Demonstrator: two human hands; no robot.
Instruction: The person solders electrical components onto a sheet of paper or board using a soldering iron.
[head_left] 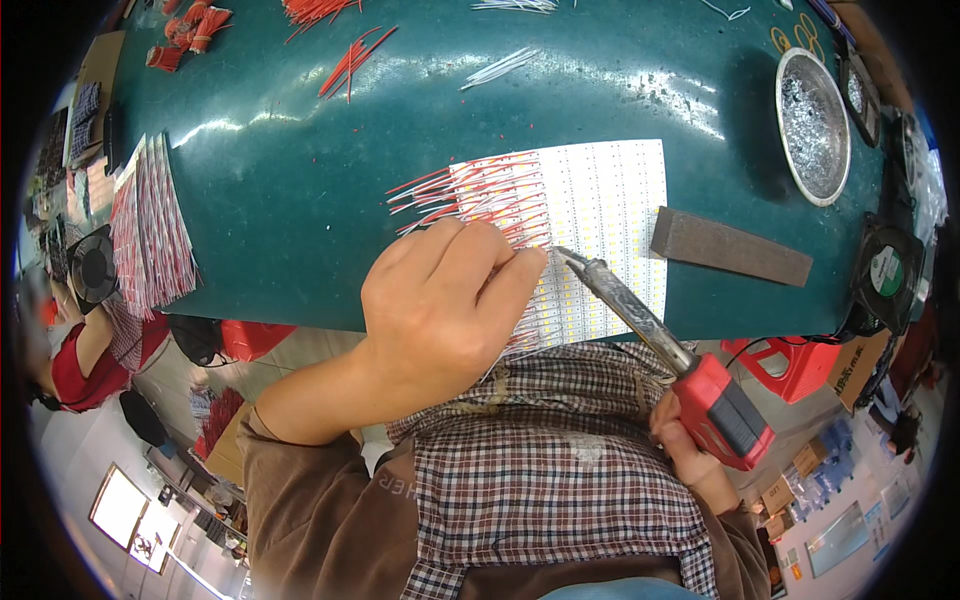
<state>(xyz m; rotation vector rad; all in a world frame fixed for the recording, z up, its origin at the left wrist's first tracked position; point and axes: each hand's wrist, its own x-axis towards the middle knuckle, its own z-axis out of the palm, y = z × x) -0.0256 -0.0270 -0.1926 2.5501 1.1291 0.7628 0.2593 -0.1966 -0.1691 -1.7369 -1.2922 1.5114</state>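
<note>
The left hand point(440, 305) lies knuckles up at the near edge of the green tabletop point(300, 200), its fingers point(520, 270) curled down and pressing on the white strip panel point(600, 215) and on the red and white wires point(470, 195) that fan out from the panel toward nine o'clock. Whether a single wire is pinched under the fingertips cannot be told, since the hand covers them.

The right hand point(690, 450), low at about five o'clock, is clenched around the red and grey handle of a soldering iron point(655, 330). The iron slants up toward eleven o'clock, and its metal tip meets the panel just beside the left fingertips, at the ends of the wires.

The panel lies flat near the middle of the tabletop, reaching to its near edge. Touching its three o'clock side is a dark brown block point(730, 248), lying flat and slightly slanted. Farther toward two o'clock stands a round metal dish point(813, 125) holding grey scraps. A small black fan point(885, 270) sits at the three o'clock rim.

At nine o'clock a stack of finished panels point(150, 225) with red wires rests on the tabletop edge. Loose red wire bundles point(350, 60) and white ones point(498, 68) lie toward twelve o'clock, well apart from the hands.
</note>
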